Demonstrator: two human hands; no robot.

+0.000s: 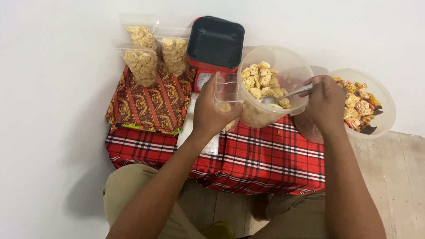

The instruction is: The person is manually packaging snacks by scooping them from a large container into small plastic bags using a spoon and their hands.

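Two bare hands work over a low bench (265, 163) draped in red plaid cloth. The left hand (212, 113) has its grip closed round a small clear pouch (226, 95), tilted mouth-first against a clear tub of pale ring-shaped snacks (270, 86), so pieces can drop in. The right hand (325, 106) grasps a metal spoon (290, 94) dipped into that tub. Three filled pouches (155, 53) stand behind, beside a red kitchen scale (214, 48).

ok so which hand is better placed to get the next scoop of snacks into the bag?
Right. The right hand already holds the spoon with its bowl in the tub of snacks. The left hand is busy holding the clear bag open beside the tub, so it likely just steadies.
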